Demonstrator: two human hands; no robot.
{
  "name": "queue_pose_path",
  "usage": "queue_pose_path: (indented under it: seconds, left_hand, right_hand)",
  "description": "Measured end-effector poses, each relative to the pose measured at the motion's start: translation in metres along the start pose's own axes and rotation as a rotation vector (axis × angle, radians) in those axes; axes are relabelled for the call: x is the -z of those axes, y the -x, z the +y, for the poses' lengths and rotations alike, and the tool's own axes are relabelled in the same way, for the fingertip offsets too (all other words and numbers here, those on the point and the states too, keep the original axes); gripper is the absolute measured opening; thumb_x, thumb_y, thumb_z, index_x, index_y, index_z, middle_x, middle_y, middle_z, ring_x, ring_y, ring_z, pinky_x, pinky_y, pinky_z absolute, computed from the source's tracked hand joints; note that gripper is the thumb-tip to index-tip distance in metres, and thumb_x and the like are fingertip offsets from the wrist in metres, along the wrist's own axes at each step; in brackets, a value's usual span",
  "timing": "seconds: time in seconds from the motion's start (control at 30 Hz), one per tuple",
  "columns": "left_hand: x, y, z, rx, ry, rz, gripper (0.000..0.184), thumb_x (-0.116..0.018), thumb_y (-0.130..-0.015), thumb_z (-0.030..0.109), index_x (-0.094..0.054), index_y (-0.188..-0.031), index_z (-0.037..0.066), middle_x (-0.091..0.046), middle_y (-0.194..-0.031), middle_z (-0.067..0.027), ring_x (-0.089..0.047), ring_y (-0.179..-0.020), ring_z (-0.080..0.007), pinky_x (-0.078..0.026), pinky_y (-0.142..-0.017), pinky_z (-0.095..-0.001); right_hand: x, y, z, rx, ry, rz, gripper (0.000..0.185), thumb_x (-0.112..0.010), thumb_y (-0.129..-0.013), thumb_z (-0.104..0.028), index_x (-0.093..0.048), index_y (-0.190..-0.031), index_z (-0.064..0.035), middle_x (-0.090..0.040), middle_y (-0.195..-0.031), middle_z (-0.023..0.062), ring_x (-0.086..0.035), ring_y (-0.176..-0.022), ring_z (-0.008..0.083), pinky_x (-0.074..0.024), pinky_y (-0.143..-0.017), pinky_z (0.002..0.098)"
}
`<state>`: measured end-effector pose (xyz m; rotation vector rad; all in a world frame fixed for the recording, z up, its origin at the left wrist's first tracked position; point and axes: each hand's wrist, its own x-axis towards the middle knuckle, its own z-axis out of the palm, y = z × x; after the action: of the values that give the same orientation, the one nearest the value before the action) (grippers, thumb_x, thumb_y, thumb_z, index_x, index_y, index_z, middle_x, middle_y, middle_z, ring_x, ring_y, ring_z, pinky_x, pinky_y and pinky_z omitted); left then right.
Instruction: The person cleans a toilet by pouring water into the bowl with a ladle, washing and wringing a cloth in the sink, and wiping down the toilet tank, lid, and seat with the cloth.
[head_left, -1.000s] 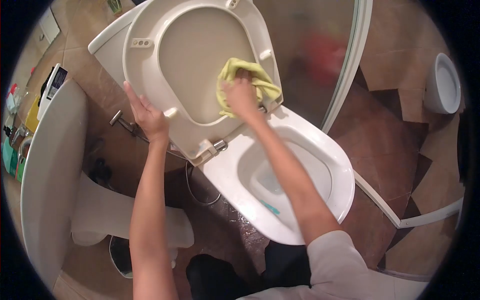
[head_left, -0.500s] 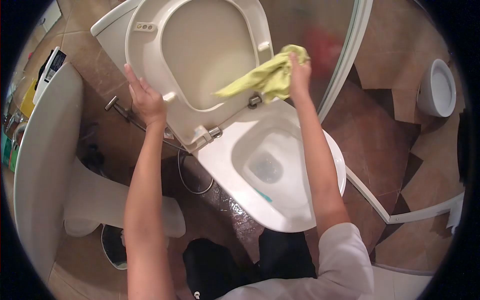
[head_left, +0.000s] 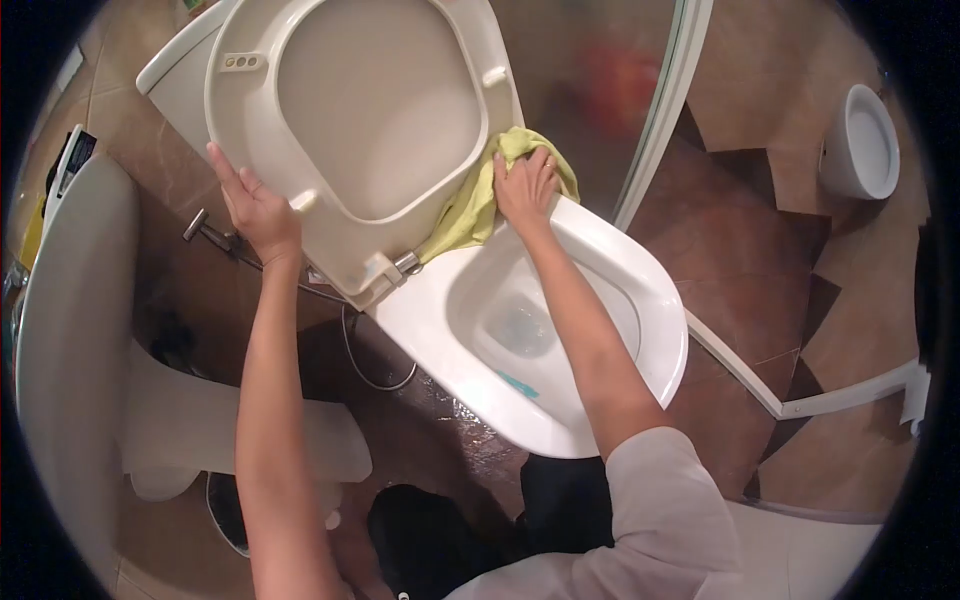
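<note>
My right hand (head_left: 526, 187) presses a yellow-green cloth (head_left: 466, 212) against the right hinge area, where the raised toilet seat (head_left: 240, 110) meets the white bowl (head_left: 655, 290). The cloth trails left toward the metal hinge (head_left: 407, 263). My left hand (head_left: 262, 213) is at the left edge of the raised seat and lid, its fingers extended and nothing in its grip. Inside the bowl is a small blue-green mark (head_left: 518, 385).
A white washbasin (head_left: 75, 300) stands at the left, with a hand sprayer (head_left: 205, 232) and hose beside the toilet. A glass shower partition (head_left: 660, 130) rises at the right. Beyond it sits a white round container (head_left: 868, 143).
My right hand has moved with the cloth from the seat's inside, out to the right, then back down onto the hinge area. My left hand stays at the seat's left edge.
</note>
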<state>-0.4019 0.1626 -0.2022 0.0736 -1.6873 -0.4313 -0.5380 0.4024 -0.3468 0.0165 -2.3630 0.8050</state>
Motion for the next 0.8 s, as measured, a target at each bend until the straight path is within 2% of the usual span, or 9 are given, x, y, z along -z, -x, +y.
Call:
queue_pose_path:
  seconds: [0.2, 0.27, 0.33, 0.43, 0.47, 0.57, 0.63, 0.73, 0.8]
  left_hand:
    - [-0.001, 0.002, -0.004, -0.005, -0.008, 0.003, 0.047, -0.034, -0.095, 0.010, -0.027, -0.142, 0.006, -0.039, -0.139, -0.0201, -0.043, -0.124, -0.0329, -0.037, -0.099, -0.0349]
    - [0.001, 0.005, -0.005, 0.029, -0.016, -0.021, 0.047, -0.034, -0.095, 0.011, -0.026, -0.142, 0.006, -0.039, -0.139, -0.0205, -0.043, -0.124, -0.0325, -0.037, -0.099, -0.0345]
    - [-0.002, 0.001, -0.008, 0.038, -0.017, -0.036, 0.048, -0.034, -0.095, 0.011, -0.026, -0.142, 0.006, -0.039, -0.138, -0.0209, -0.043, -0.124, -0.0321, -0.036, -0.100, -0.0341]
    - [-0.003, 0.003, -0.007, 0.042, 0.021, -0.021, 0.047, -0.036, -0.095, 0.012, -0.028, -0.140, 0.002, -0.037, -0.140, -0.0213, -0.040, -0.127, -0.0328, -0.035, -0.101, -0.0357]
    - [-0.004, 0.004, -0.007, 0.036, 0.026, -0.044, 0.047, -0.036, -0.095, 0.012, -0.028, -0.140, 0.002, -0.037, -0.140, -0.0213, -0.040, -0.127, -0.0328, -0.035, -0.101, -0.0357]
    - [-0.002, 0.006, -0.002, 0.128, 0.092, -0.069, 0.048, -0.033, -0.096, 0.013, -0.023, -0.141, -0.001, -0.033, -0.141, -0.0224, -0.039, -0.127, -0.0304, -0.034, -0.102, -0.0336]
    - [-0.003, 0.006, -0.001, 0.104, 0.057, -0.067, 0.048, -0.032, -0.096, 0.014, -0.024, -0.141, -0.001, -0.034, -0.141, -0.0225, -0.040, -0.126, -0.0302, -0.034, -0.101, -0.0334]
    - [0.000, 0.008, -0.002, 0.100, 0.014, -0.073, 0.048, -0.032, -0.097, 0.016, -0.023, -0.141, 0.000, -0.035, -0.140, -0.0220, -0.043, -0.123, -0.0298, -0.035, -0.100, -0.0333]
    - [-0.001, 0.006, -0.001, 0.079, 0.012, -0.070, 0.049, -0.032, -0.097, 0.017, -0.021, -0.142, 0.000, -0.035, -0.140, -0.0213, -0.044, -0.122, -0.0297, -0.035, -0.100, -0.0337]
  right_hand:
    - [-0.017, 0.017, 0.006, 0.204, -0.187, 0.095, 0.033, -0.057, -0.085, -0.026, -0.062, -0.079, 0.0065, -0.050, -0.100, 0.0173, -0.047, -0.098, 0.0340, -0.0393, -0.088, 0.0424]
    - [-0.014, 0.018, 0.015, 0.412, -0.473, -0.176, 0.031, -0.060, -0.083, -0.022, -0.060, -0.082, 0.0092, -0.051, -0.102, 0.0182, -0.049, -0.098, 0.0357, -0.0405, -0.087, 0.0425]
    - [0.016, -0.005, 0.006, 0.279, -0.517, -0.248, 0.032, -0.060, -0.082, -0.021, -0.057, -0.091, 0.0100, -0.049, -0.109, 0.0193, -0.050, -0.099, 0.0359, -0.0419, -0.086, 0.0413]
    - [-0.008, -0.028, -0.002, -0.189, -1.066, -0.052, 0.034, -0.058, -0.080, -0.015, -0.054, -0.108, 0.0052, -0.044, -0.117, 0.0229, -0.045, -0.108, 0.0373, -0.0345, -0.095, 0.0426]
    - [-0.033, -0.011, -0.010, 0.033, -0.826, 0.101, 0.035, -0.058, -0.078, -0.014, -0.056, -0.107, 0.0044, -0.045, -0.116, 0.0241, -0.042, -0.110, 0.0389, -0.0293, -0.099, 0.0453]
    - [-0.033, 0.041, -0.017, -0.008, -0.819, 0.099, 0.034, -0.060, -0.074, -0.016, -0.060, -0.103, 0.0010, -0.046, -0.115, 0.0233, -0.042, -0.111, 0.0365, -0.0296, -0.099, 0.0468]
    - [-0.021, 0.074, -0.010, 0.501, -0.485, 0.015, 0.034, -0.063, -0.071, -0.022, -0.065, -0.099, -0.0024, -0.049, -0.111, 0.0208, -0.045, -0.108, 0.0328, -0.0318, -0.095, 0.0489]
    - [-0.001, 0.066, 0.001, 0.586, -0.095, -0.319, 0.038, -0.064, -0.070, -0.026, -0.066, -0.100, -0.0024, -0.052, -0.108, 0.0178, -0.046, -0.107, 0.0304, -0.0340, -0.091, 0.0495]
    - [-0.009, 0.039, 0.018, 0.298, 0.028, -0.199, 0.033, -0.060, -0.077, -0.029, -0.068, -0.091, -0.0002, -0.055, -0.107, 0.0164, -0.047, -0.106, 0.0306, -0.0362, -0.089, 0.0459]
